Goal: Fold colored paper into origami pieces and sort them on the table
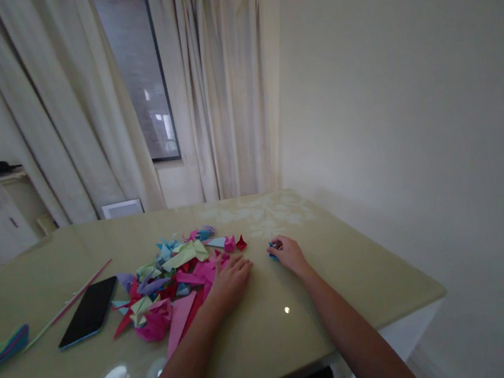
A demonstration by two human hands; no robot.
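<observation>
A heap of folded paper origami pieces [191, 252] in pink, red, green, blue and purple lies left of the middle of the table. My left hand [231, 277] rests at the heap's right edge with its fingers stretched out, touching or very near the pink paper. To the right of the heap, my right hand [289, 253] pinches a small blue folded paper piece [273, 251] close to the tabletop. Part of that piece is hidden by my fingers. A small dark red folded piece [241, 243] sits apart, just beyond my left fingertips.
A black-screened phone [89, 311] lies left of the heap. Beside it are a thin pink and green stick [68, 305] and a striped blue paper piece [2, 351]. The glossy table [360, 280] ends near the wall at right. Curtains [228, 91] hang behind.
</observation>
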